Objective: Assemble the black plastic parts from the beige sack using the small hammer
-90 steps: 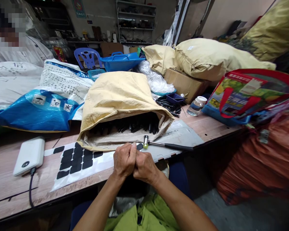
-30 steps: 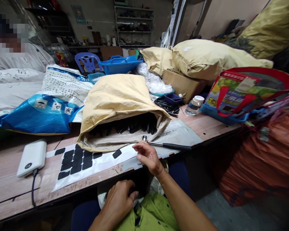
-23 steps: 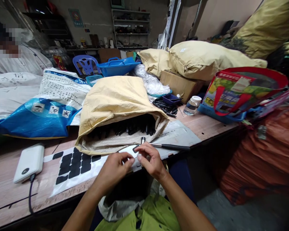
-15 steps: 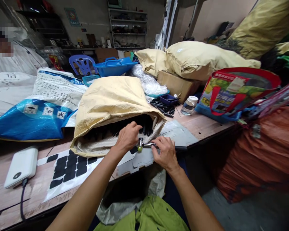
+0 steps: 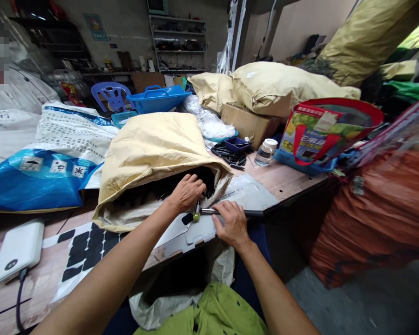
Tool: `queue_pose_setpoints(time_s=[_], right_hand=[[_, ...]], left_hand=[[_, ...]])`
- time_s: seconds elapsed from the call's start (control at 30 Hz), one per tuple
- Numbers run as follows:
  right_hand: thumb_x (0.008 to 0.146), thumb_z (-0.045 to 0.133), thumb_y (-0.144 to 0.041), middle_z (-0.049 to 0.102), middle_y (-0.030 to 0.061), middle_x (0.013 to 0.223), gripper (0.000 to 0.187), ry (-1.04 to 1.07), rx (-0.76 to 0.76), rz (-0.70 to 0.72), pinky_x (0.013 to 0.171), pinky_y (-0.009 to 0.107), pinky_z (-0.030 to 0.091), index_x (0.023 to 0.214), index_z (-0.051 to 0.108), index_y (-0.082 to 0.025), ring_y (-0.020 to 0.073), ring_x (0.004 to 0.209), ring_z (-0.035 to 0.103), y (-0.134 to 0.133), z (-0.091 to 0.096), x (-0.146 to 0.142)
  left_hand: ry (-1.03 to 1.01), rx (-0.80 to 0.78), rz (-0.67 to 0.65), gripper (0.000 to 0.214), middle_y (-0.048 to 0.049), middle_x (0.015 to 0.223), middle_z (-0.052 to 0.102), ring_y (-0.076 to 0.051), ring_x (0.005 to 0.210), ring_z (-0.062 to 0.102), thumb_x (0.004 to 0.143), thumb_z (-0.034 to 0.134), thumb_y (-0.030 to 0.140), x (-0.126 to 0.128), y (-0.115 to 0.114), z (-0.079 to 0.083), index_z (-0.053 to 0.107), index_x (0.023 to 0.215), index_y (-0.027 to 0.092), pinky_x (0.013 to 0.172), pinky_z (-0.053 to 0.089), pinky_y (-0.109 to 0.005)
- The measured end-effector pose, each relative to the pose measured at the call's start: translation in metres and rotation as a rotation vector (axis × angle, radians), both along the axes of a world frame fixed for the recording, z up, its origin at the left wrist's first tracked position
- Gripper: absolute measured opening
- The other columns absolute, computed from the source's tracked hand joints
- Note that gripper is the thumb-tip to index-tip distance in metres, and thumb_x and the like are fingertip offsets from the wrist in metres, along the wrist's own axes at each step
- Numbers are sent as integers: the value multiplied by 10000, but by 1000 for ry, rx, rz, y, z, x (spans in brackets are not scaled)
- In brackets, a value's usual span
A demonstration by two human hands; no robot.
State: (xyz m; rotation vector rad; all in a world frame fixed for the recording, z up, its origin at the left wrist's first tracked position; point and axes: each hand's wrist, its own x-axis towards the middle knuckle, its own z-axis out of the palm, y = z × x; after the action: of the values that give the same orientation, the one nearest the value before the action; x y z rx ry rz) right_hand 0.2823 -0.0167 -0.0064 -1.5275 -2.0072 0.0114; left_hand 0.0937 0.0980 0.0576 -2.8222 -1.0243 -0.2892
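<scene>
My left hand [image 5: 187, 191] reaches into the mouth of a tan woven sack [image 5: 150, 153] that lies on the table. Its fingers curl among the black parts [image 5: 209, 179] inside; what they hold is hidden. My right hand [image 5: 231, 223] rests on the shaft of a small hammer [image 5: 226, 212] lying on the table, fingers bent over it. The hammer's head [image 5: 196, 214] points left, just below my left hand. A white sheet with several black square pads [image 5: 85, 244] lies at the lower left.
A white power bank [image 5: 16, 250] with a cable sits at the left edge. A blue-and-white sack [image 5: 45, 163], a blue tub [image 5: 157, 97], a clear jar [image 5: 265, 152], a red-handled bag [image 5: 321, 135] and tan sacks [image 5: 282, 86] crowd the table. Another person's sleeve [image 5: 17, 90] shows far left.
My hands parted. The left went down to my lap, came back to the sheet, then reached into the sack. The right moved onto the hammer's shaft.
</scene>
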Motion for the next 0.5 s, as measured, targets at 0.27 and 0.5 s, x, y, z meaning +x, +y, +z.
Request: queue_pose_setpoints(time_s=[0.27,0.5], right_hand=[[908,665,-268,646,59,1040,192,-45,-47,-33,867,366,373,1095,694,-238,250,1009,534,8,6,-2],[984,554,-252,659,67,972,115,3,-87,-21,800,343,408,995,664,-220,239,939,584,2,19,-9]], left_hand=[[-377,-248,355,170,-43,955,696,-233,928,592,925,678,391,-62,-93,-36,677,976,229,824,417,-344],[-714,-392,433,161,-48,965,675,-224,965,615,853,729,248,-73,-113,-60,710,1007,208,869,476,-336]])
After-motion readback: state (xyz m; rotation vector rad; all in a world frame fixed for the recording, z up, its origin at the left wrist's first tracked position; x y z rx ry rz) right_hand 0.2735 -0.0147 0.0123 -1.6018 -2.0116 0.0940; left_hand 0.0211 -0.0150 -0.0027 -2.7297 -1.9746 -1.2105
